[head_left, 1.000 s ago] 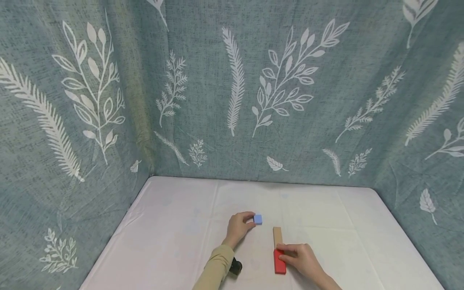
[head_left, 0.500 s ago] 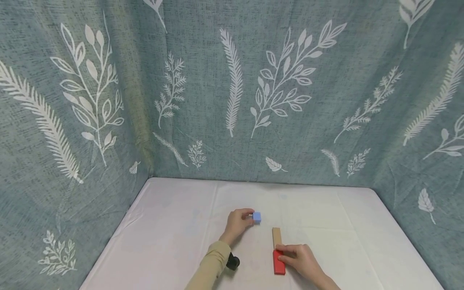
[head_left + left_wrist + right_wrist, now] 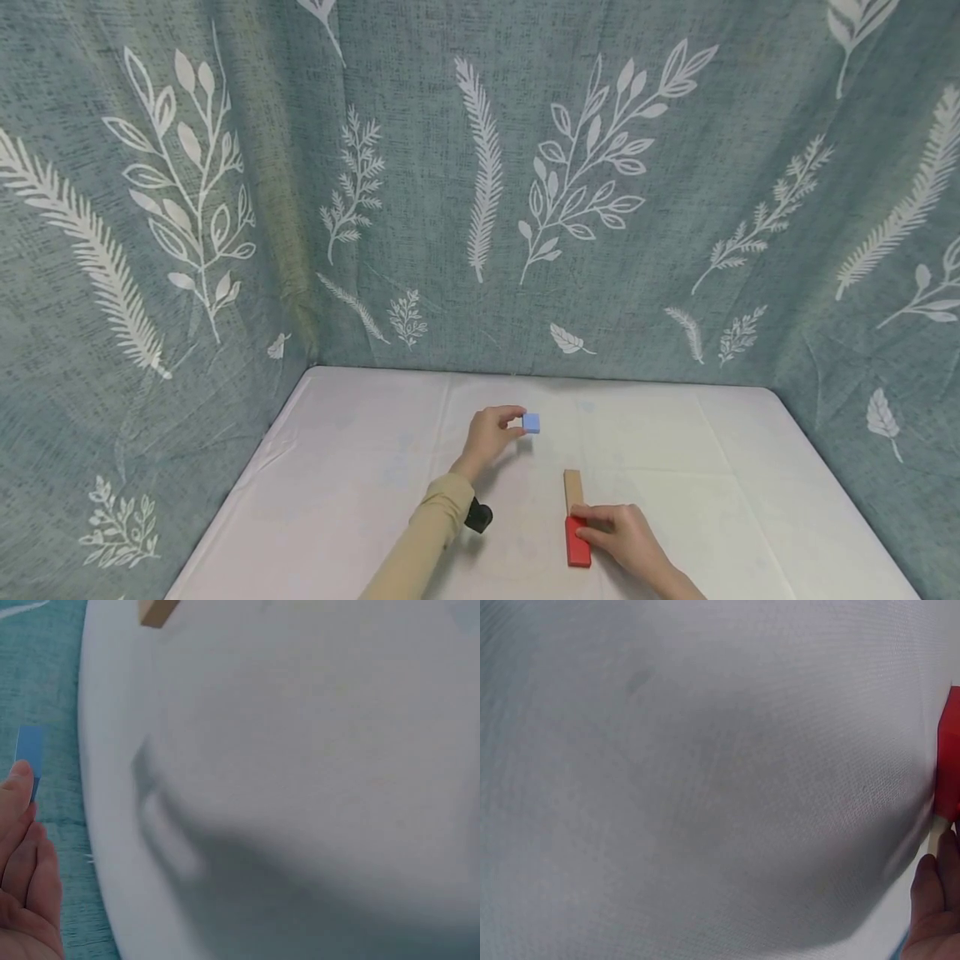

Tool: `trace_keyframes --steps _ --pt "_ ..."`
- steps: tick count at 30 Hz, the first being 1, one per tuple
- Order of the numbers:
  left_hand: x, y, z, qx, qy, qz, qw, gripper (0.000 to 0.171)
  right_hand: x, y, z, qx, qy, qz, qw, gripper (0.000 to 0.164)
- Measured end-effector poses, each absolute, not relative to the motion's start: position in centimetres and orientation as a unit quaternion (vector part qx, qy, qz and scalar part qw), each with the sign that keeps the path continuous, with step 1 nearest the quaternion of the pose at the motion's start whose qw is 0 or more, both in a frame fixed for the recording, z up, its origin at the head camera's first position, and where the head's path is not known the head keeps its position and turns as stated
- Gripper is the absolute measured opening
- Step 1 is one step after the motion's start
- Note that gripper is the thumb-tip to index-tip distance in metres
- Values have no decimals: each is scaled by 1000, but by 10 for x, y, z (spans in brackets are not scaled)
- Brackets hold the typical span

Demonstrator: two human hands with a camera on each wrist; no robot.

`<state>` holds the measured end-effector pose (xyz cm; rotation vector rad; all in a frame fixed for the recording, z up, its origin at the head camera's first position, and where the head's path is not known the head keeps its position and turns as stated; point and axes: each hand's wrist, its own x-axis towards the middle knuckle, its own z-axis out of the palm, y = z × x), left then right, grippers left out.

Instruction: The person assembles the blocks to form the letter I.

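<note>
Between thumb and fingers, my left hand (image 3: 487, 437) pinches a small blue block (image 3: 531, 423), held over the far middle of the table with a shadow below it. The left wrist view has the same blue block (image 3: 30, 746) at the fingertips. Nearer and to the right, my right hand (image 3: 628, 537) grips a red block (image 3: 578, 550) lying on the cloth, thumb on its top and fingertips at its far end. A light wooden block (image 3: 573, 490) lies end to end with it, pointing away from me. In the right wrist view, the red block (image 3: 949, 757) shows at the edge.
A white cloth (image 3: 360, 467) covers the table. Blue-green curtains (image 3: 420, 208) with white leaf prints stand along its back and sides. A black wrist device (image 3: 478, 516) sits under the left sleeve (image 3: 427, 529).
My left hand has moved away from me with the blue block, and the block's shadow now shows apart from it. The right hand, red block and wooden block have stayed put.
</note>
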<state>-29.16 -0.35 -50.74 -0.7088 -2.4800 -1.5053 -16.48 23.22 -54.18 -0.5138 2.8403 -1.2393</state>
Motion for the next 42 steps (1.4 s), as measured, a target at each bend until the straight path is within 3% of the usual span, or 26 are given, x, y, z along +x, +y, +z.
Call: trace_keyframes --steps 4,10,22,32,42 --pt "-298 0 -500 -233 -835 -491 83 27 -164 234 -543 -164 904 -395 -4 29" --pt "-296 14 -487 -196 -854 -480 46 29 -164 235 -544 -163 904 -396 -7 29" --pt "-291 42 -487 -211 -850 -483 24 30 -164 238 -546 -168 904 -392 -13 28" --pt "-289 58 -481 -216 -846 -488 8 29 -165 234 -542 -151 900 -408 26 31" --pt "-283 65 -492 -200 -856 -476 -6 30 -167 235 -541 -167 904 -394 11 29"
